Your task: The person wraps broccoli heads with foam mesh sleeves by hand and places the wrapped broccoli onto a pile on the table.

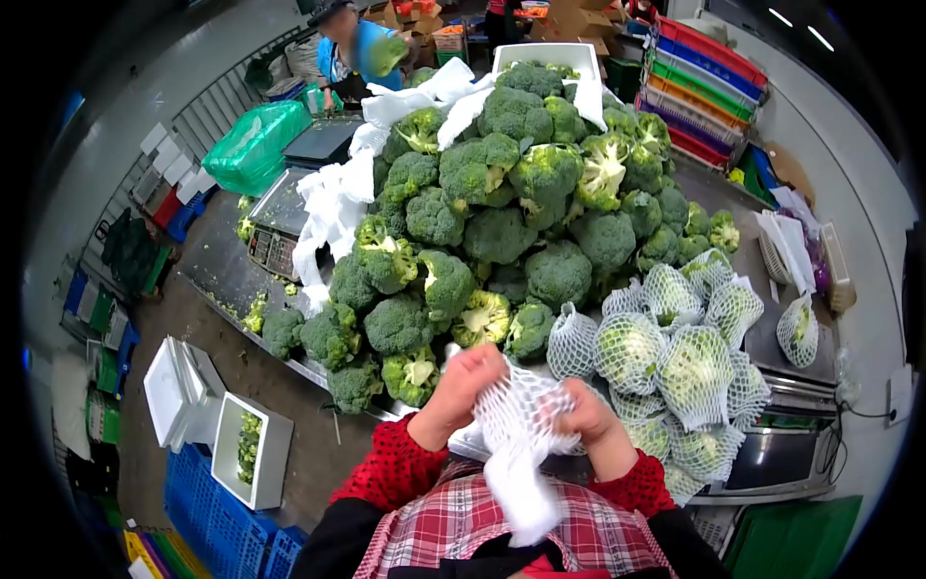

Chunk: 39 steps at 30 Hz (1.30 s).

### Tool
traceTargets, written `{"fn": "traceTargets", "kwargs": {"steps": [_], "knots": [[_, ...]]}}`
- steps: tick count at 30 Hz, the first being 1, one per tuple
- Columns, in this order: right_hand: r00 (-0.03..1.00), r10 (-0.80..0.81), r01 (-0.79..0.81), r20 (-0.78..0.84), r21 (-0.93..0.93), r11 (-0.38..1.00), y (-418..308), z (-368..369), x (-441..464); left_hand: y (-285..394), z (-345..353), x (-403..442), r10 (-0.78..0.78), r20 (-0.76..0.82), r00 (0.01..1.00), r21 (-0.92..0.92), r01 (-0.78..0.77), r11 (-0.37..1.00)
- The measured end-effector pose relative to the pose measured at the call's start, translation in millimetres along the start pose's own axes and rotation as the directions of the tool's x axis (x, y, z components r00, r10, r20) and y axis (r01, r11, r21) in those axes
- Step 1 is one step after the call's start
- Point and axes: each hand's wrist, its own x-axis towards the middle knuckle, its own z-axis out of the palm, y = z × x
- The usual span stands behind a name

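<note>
No readable text, brands, numbers or signs anywhere in view. Keypad (pixel 273 255) on the scale (pixel 285 205): keys visible (any characters too small to make out).

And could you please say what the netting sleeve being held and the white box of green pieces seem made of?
Netting sleeve: probably plastic foam, matte white, judging by its puffy mesh strands. White box: likely polystyrene foam, matte, given its thick walls.
</note>
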Motion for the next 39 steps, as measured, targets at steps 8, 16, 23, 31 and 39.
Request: {"fn": "traceTargets", "kwargs": {"steps": [8, 16, 23, 31, 39], "knots": [[0.987, -0.077, 0.091, -0.142, 0.091, 0.992, -55, -19, 75, 20, -18, 15, 0.192, 0.026, 0.981, -0.239, -0.18, 0.954], [0.662, -0.741, -0.349, -0.116, -0.922, -0.167, -122, -20, 257, 68, -85, 186, 0.695, -0.612, 0.377, 0.397, -0.613, 0.683], [0.621, -0.783, -0.061, 0.047, -0.992, -0.108, -117, -48, 261, 54, -116, 217, 0.725, -0.5, 0.473, 0.592, -0.425, 0.685], [0.821, -0.554, 0.298, -0.137, -0.725, 0.621, -79, -13, 127, 12, -39, 79, 0.612, -0.284, 0.738, 0.297, -0.539, 0.788], [0.863, 0.059, 0.048, -0.501, 0.197, 0.979, 11, -19, 17, -57, -51, 9, 0.112, -0.266, 0.957, 0.011, -0.113, 0.994]]}}
